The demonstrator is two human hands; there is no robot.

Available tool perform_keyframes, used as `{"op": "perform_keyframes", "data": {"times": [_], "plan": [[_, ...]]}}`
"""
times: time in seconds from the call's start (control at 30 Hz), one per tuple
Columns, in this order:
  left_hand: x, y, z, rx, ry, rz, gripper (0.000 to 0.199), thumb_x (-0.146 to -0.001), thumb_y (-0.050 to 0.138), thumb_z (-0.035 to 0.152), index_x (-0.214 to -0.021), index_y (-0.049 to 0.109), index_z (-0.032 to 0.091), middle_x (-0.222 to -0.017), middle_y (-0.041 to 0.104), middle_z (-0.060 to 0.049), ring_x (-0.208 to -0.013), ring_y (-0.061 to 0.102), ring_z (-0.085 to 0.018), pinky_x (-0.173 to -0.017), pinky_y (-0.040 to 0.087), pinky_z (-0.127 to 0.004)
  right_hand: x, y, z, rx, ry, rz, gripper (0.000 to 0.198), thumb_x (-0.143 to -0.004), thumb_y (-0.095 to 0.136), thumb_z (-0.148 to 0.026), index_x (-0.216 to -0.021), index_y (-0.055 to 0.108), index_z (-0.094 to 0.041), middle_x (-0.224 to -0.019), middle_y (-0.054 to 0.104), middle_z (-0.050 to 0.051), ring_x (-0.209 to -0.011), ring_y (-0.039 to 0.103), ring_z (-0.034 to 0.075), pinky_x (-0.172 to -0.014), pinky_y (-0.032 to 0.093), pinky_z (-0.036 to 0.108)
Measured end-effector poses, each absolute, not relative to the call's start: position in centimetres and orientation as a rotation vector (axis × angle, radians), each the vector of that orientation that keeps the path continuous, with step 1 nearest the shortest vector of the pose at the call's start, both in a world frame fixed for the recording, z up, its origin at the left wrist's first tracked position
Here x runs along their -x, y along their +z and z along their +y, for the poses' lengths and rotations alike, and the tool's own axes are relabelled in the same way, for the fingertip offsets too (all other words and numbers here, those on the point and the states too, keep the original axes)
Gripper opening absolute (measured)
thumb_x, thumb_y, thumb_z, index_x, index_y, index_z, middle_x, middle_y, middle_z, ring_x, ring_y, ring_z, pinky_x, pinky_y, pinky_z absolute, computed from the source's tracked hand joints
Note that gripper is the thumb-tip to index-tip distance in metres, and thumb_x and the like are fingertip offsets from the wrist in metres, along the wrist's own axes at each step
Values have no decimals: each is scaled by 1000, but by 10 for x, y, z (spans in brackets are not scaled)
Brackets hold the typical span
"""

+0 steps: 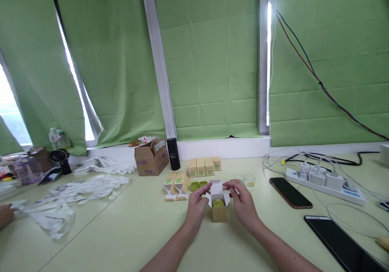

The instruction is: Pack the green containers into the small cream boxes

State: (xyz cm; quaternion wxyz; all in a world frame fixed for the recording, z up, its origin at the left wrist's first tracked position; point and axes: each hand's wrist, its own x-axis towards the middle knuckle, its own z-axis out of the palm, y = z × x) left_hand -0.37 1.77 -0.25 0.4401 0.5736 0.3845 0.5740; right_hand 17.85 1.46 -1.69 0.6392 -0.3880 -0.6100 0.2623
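A small brown cardboard box point(219, 215) stands upright in front of me with its white inner flaps spread. A green item point(218, 203) sits inside it, its lower part hidden by the walls. My left hand point(197, 207) is closed at the left flap, thumb and fingertips on it. On the other side, my right hand point(242, 202) pinches near the right flap with bent fingers. Just behind the box lie green square pieces point(195, 186). Clear plastic pieces point(249, 180) rest beyond my right hand.
Two opened boxes point(181, 183) lie to the left, with several closed small boxes point(201, 168) behind. A larger carton point(151, 158) and black cylinder point(173, 154) stand farther back. White straps point(82, 189), another person's hand point(5, 215), phones point(290, 192) and a power strip point(325, 185) flank the area.
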Motion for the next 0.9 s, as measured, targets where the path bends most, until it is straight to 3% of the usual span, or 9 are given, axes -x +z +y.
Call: {"op": "perform_keyframes", "data": {"times": [0.23,0.47,0.9], "plan": [[1,2,13,-1354,1416,934,47,-71,61,23,-114,79,16,-110,77,-10,-103,66,-28,-86,52,-36,-177,-28,24,950,763,-1218,26,-90,53,-38,-106,65,-22,-108,65,10,-90,63,25,-64,58,35],[1,-5,20,-1368,1430,895,49,-66,63,16,-113,77,16,-115,77,-11,-106,66,-27,-89,53,-36,-176,-35,28,976,856,-1123,30,-79,61,-36,-105,65,-22,-100,65,8,-87,62,25,-57,56,32],[-1,-10,23,-1524,1445,945,44,-72,80,30,-113,70,17,-112,72,-13,-100,65,-24,-81,51,-31,-171,-36,25,985,905,-1163,37,-73,57,-32,-108,62,-22,-97,62,6,-79,62,21,-50,53,27]]}}
